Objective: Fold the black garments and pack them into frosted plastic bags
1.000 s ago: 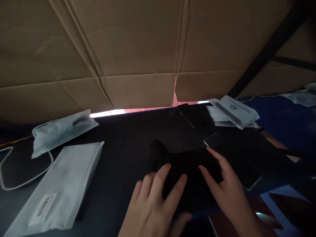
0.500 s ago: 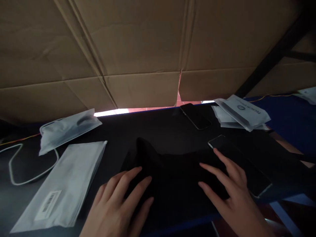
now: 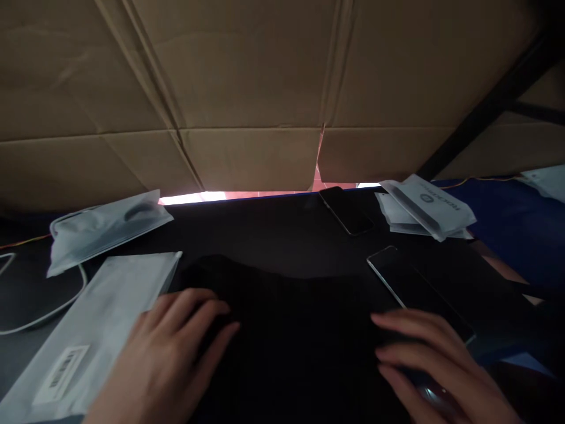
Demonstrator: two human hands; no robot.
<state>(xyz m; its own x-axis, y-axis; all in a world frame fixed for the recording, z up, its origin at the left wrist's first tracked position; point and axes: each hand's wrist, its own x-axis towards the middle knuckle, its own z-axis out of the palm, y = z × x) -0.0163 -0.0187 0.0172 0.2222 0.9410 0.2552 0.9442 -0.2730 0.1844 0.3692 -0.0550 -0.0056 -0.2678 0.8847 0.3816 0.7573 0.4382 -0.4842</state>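
My left hand (image 3: 172, 341) is over the left part of a very dark, soft-looking black item (image 3: 295, 324), perhaps cloth, whose outline barely stands out from the black table surface (image 3: 247, 229). Its fingers are spread and bent a little. At the item's right side is my right hand (image 3: 435, 353), fingers apart and loosely curved, with nothing visible between them. Whether either hand presses on the black item is too dark to tell. Close beyond the right hand lies a dark smartphone (image 3: 408, 282), partly covered by it. Under the left hand's wrist side is a frosted zip pouch (image 3: 115, 306) with a barcode label.
Another frosted pouch (image 3: 110, 227) lies at the back left, near a white cable (image 3: 48, 321). A second smartphone (image 3: 346, 211) rests near the far edge. White printed pouches (image 3: 432, 206) are stacked at the back right. A cardboard wall (image 3: 251, 88) rises behind the table.
My left hand has moved left, and the black item's raised peak has flattened and spread that way. My right hand has moved nearer to me, off the smartphone's upper edge.
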